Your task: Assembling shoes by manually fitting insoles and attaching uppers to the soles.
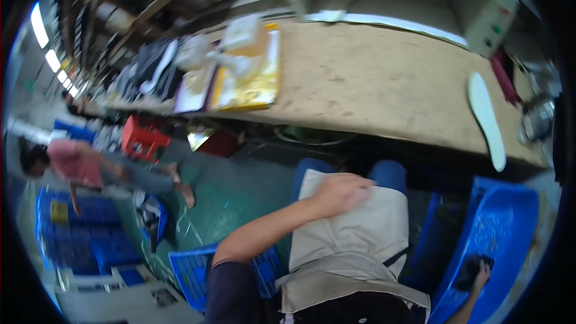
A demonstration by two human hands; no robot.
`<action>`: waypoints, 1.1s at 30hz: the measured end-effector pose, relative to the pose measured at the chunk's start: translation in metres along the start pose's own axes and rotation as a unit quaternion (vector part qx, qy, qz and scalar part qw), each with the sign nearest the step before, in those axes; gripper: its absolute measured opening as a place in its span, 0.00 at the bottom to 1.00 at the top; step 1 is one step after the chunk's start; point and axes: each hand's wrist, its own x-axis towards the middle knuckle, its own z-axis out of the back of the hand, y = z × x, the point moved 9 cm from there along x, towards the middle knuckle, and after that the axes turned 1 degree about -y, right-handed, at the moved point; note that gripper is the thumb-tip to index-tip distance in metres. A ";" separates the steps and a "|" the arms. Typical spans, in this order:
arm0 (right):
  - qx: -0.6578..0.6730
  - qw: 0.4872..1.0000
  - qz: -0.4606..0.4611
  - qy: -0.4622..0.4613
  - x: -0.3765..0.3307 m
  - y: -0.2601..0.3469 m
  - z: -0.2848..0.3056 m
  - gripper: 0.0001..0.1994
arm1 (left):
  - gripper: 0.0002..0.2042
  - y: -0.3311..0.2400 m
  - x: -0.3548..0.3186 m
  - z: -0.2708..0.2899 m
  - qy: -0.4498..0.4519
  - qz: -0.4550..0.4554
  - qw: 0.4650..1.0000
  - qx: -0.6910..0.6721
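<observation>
My left hand [345,195] rests over the beige apron [354,237] on my lap. It is smeared by motion, so its finger positions do not show clearly. Down at the lower right, my right hand [482,276] reaches into a long blue plastic bin [507,216]. Its fingers are closed on a soft-looking black piece [470,271], whose exact kind I cannot make out. On the right of the workbench [366,84] lies a pale, insole-shaped piece [486,120], apart from both hands.
A metal box-shaped machine [489,27] with an opening stands along the bench's back. White containers [243,33] and yellow pads [264,81] lie at the left. A blue crate [191,270] is beside me. Further left are a person in pink [75,162] and a red stool [144,138].
</observation>
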 end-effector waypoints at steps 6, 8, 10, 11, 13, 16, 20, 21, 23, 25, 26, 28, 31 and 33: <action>0.063 0.994 0.090 0.006 0.004 0.026 -0.025 0.21 | 0.26 -0.123 0.057 -0.126 0.053 -0.177 0.959 -0.215; 0.069 0.993 0.096 0.003 -0.009 0.011 -0.019 0.20 | 0.28 -0.172 0.058 -0.162 0.078 -0.232 0.945 -0.218; 0.071 0.992 0.102 -0.003 -0.016 -0.003 -0.003 0.19 | 0.25 -0.217 0.055 -0.197 0.079 -0.324 0.923 -0.193; 0.073 0.992 0.106 -0.001 -0.019 -0.008 0.003 0.19 | 0.31 -0.229 0.047 -0.236 0.117 -0.348 0.915 -0.169; 0.074 0.991 0.113 0.003 -0.026 -0.023 0.019 0.18 | 0.24 -0.234 0.036 -0.309 0.092 -0.340 0.922 -0.160; 0.081 0.990 0.115 0.004 -0.034 -0.046 0.035 0.17 | 0.14 -0.229 0.034 -0.363 0.093 -0.350 0.923 -0.131; 0.097 0.989 0.113 -0.001 -0.034 -0.073 0.045 0.15 | 0.08 -0.228 0.033 -0.396 0.152 -0.391 0.905 -0.063; 0.102 0.988 0.113 -0.004 -0.033 -0.078 0.046 0.15 | 0.08 -0.230 0.036 -0.396 0.126 -0.393 0.908 -0.067; 0.107 0.988 0.113 -0.007 -0.029 -0.087 0.051 0.14 | 0.10 -0.235 0.043 -0.393 0.071 -0.394 0.913 -0.075; 0.110 0.987 0.112 -0.012 -0.025 -0.095 0.058 0.14 | 0.11 -0.232 0.048 -0.390 0.040 -0.391 0.916 -0.078; 0.111 0.988 0.111 -0.015 -0.022 -0.098 0.062 0.14 | 0.11 -0.230 0.049 -0.393 0.056 -0.386 0.918 -0.075; 0.114 0.987 0.112 -0.017 -0.014 -0.103 0.066 0.13 | 0.11 -0.220 0.051 -0.400 0.087 -0.372 0.922 -0.066; 0.089 0.989 0.116 -0.019 0.084 -0.139 0.022 0.14 | 0.10 -0.208 0.050 -0.390 0.112 -0.352 0.927 -0.064; 0.036 0.991 0.127 -0.028 0.155 -0.180 0.029 0.16 | 0.10 -0.213 0.053 -0.354 0.128 -0.331 0.932 -0.069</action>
